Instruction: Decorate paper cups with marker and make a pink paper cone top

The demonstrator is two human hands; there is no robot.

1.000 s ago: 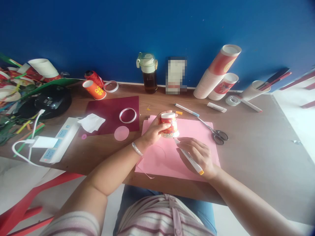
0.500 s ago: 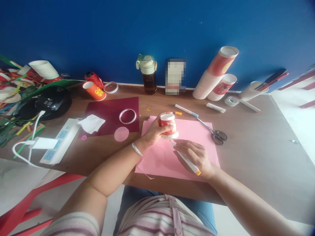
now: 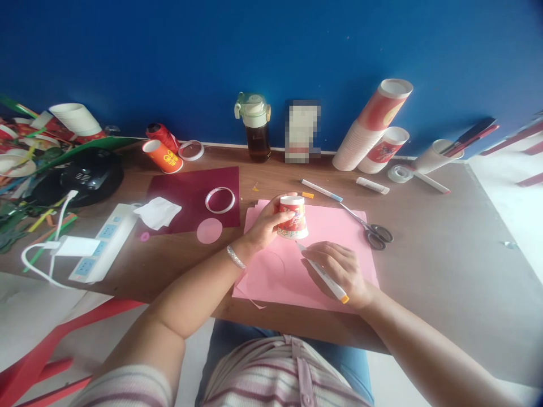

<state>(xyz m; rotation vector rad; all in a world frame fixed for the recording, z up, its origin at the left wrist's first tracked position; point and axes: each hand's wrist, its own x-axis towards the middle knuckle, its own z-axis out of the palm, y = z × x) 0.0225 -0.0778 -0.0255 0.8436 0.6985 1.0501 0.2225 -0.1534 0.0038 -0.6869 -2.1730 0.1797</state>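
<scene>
My left hand (image 3: pixel 270 223) is wrapped round a red paper cup (image 3: pixel 293 225) with a printed pattern, its narrow end up, over the pink paper (image 3: pixel 271 277). In my right hand (image 3: pixel 339 265) is a white marker pen (image 3: pixel 326 277) with a yellow-orange end. The pen's tip points toward the cup's lower rim, slightly below it and apart from it. A small orange cap (image 3: pixel 307 195) lies just behind the cup. Scissors (image 3: pixel 378 234) with dark handles rest on the right edge of the pink paper, right of both hands.
Behind lie a marker (image 3: pixel 321 190), a drink bottle (image 3: pixel 257 130) and a blurred-out upright item (image 3: pixel 302 133). Stacked paper cups (image 3: pixel 360 141) stand back right, near a tape roll (image 3: pixel 399 174). Leftward are dark red paper (image 3: pixel 190 198), a pink paper circle (image 3: pixel 209 230) and a power strip (image 3: pixel 102 243).
The cup has turned in my left hand and moved slightly right, showing more of its printed side. My right hand with the marker pen has shifted slightly right.
</scene>
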